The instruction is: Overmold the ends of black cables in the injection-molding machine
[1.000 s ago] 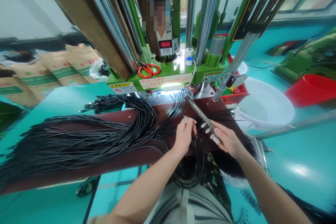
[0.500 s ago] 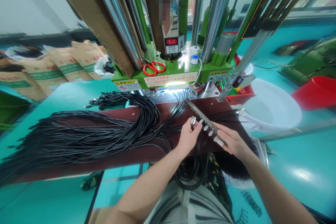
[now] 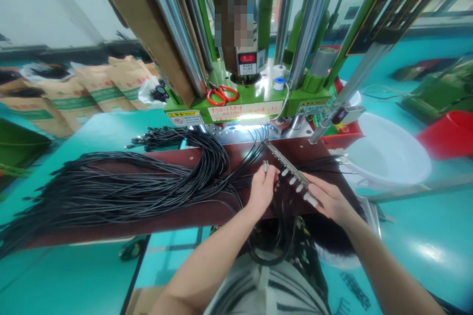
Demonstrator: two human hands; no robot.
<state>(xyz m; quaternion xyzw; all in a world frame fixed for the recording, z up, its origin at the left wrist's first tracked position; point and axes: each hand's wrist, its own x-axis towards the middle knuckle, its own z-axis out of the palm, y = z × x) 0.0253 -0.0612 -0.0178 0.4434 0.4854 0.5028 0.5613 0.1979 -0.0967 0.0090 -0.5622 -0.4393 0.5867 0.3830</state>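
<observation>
My left hand (image 3: 263, 188) is closed on small metal cable connectors (image 3: 265, 165), just left of a long metal bar (image 3: 284, 161). Several pale connector pieces stick out along the bar's near side. My right hand (image 3: 330, 199) grips the bar's lower right end, and the bar slants up and left over the brown work board (image 3: 185, 157). Black cables hang below my left hand. A large bundle of black cables (image 3: 121, 187) covers the board's left part.
Behind the board stands a green machine (image 3: 221, 114) with steel columns and red-handled scissors (image 3: 221, 95) on its ledge. To the right are a white tub (image 3: 391, 152) and a red bucket (image 3: 451, 133). Paper sacks (image 3: 74, 96) stand at the left.
My left hand has moved slightly left and away from the bar, with the connectors in it. My right hand still holds the bar. The whole view has shifted a little.
</observation>
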